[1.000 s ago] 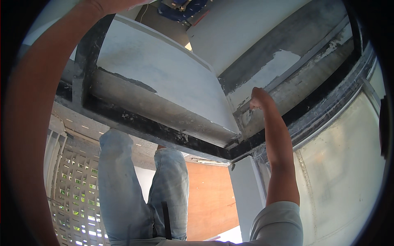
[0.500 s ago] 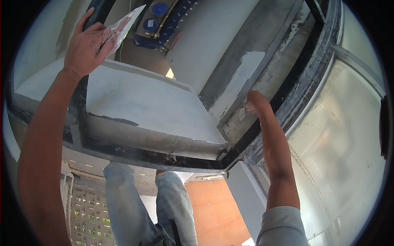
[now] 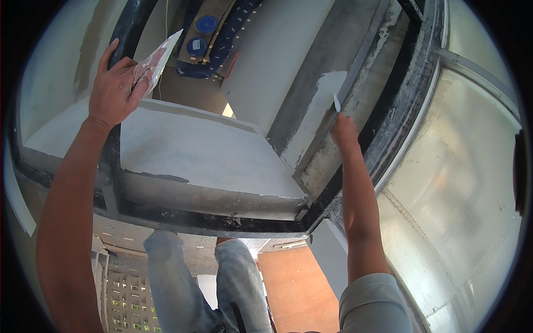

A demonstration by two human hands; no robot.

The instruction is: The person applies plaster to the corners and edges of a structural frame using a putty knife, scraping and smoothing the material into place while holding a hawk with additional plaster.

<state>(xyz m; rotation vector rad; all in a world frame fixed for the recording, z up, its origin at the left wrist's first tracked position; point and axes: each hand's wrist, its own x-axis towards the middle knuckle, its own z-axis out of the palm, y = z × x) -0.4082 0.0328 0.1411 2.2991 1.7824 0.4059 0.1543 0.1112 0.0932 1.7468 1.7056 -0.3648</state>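
Note:
My left hand (image 3: 114, 91) pinches a flat, pointed white sheet (image 3: 162, 55) smeared with pinkish-white paste, its tip turned up and right. Its index finger rests against a black frame post (image 3: 132, 28). On the right, my right hand (image 3: 345, 132) is closed round a putty knife, whose small pale blade (image 3: 337, 103) points up beside the grey wall strip (image 3: 347, 83). Most of its handle is hidden in the fist. Left of the blade, a white patch (image 3: 319, 105) covers part of the grey wall. A whitish ledge (image 3: 205, 158) lies between my hands.
A black frame bar (image 3: 222, 221) crosses in front of my knees (image 3: 236, 266). Pale panels (image 3: 455, 166) stand on the right. Below are an orange-brown board (image 3: 297, 288) and a pierced block screen (image 3: 129, 294). Beyond the ledge, blue round lids (image 3: 206, 24) show on a lower surface.
My right hand has moved up along the wall strip, and the knife blade now shows above it. My left hand sits slightly lower in view, still holding the sheet; the whole view has shifted a little.

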